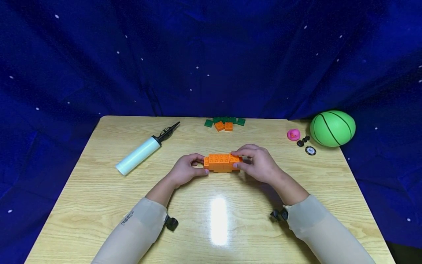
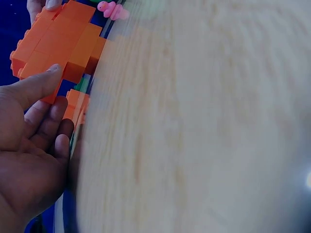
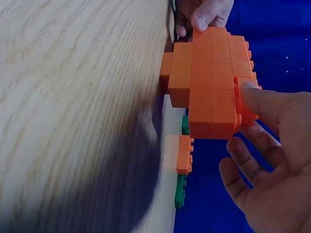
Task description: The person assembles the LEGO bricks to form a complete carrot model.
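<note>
Head view, orange build: the orange build (image 1: pixel 221 167), made of studded bricks, is over the middle of the table (image 1: pixel 191 238), with a wide stretch of wood on its near side.
Left hand: the left hand (image 1: pixel 186 170) grips the build's left end between thumb and fingers.
Right hand: the right hand (image 1: pixel 258 163) pinches the brick at the right end.
Far edge: green bricks (image 1: pixel 241 121) and 2 loose orange bricks (image 1: pixel 228 126) lie close to it, wood separating them from the build.
Left side: an air pump (image 1: pixel 139 156) lies slanted, well apart from the left hand.
Right corner: a green ball (image 1: pixel 333 128) overlaps the edge; a pink duck (image 1: pixel 293 134) and a chip (image 1: pixel 310 150) sit near it.
Left wrist view, thumb: it presses the build's face; the fingers curl behind.
Right wrist view, end brick: the thumb rests on it, 2 fingers reaching out below.
Build's underside: the narrow stepped part faces the tabletop; I cannot tell whether they touch.
</note>
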The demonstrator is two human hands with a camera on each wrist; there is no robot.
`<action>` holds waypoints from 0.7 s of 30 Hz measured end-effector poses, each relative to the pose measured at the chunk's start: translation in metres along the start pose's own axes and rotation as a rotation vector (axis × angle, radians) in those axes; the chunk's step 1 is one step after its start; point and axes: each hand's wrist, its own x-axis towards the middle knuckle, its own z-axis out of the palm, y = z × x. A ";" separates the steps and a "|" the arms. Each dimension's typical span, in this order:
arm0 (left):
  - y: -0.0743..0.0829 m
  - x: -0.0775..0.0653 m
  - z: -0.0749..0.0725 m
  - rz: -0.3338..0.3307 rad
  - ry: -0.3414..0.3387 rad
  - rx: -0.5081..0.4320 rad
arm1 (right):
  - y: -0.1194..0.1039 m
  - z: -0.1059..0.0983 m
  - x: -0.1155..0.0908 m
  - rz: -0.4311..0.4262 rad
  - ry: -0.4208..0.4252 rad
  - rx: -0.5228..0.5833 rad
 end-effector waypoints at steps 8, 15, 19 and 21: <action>0.000 0.000 0.001 -0.014 0.021 -0.012 | -0.003 0.000 0.003 -0.018 -0.005 -0.054; 0.000 0.001 0.001 -0.015 0.035 -0.001 | -0.003 0.001 0.004 -0.007 -0.016 -0.065; 0.001 0.001 0.001 -0.009 0.041 0.013 | -0.002 0.002 0.003 -0.015 -0.002 -0.060; 0.001 0.001 0.001 -0.010 0.042 0.014 | -0.002 0.003 0.003 -0.018 0.006 -0.056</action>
